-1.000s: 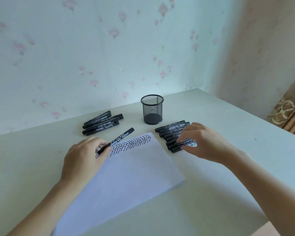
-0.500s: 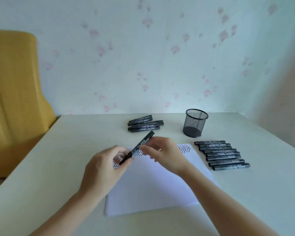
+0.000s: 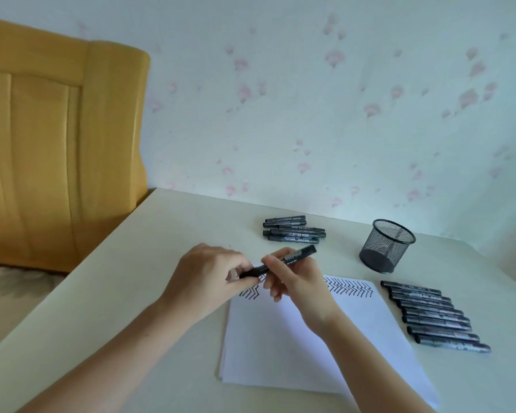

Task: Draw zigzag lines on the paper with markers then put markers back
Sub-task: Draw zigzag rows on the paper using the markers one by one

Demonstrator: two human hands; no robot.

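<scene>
At the far left, beside the tabletop, stands a yellow wooden panel. Over the top edge of the paper the left hand has its fingers curled round the lower end of a black marker, pinching it near the tip or cap; which one is there cannot be told. The right hand pinches the same marker at its middle, thumb and forefinger closed on the barrel, the other fingers loosely bent below. The marker is held off the sheet, tilted up to the right. Zigzag lines run along the paper's top. Behind the hands lies a small pile of markers. Further right a mesh cup stands upright, and near the paper's right edge a row of markers lies side by side.
</scene>
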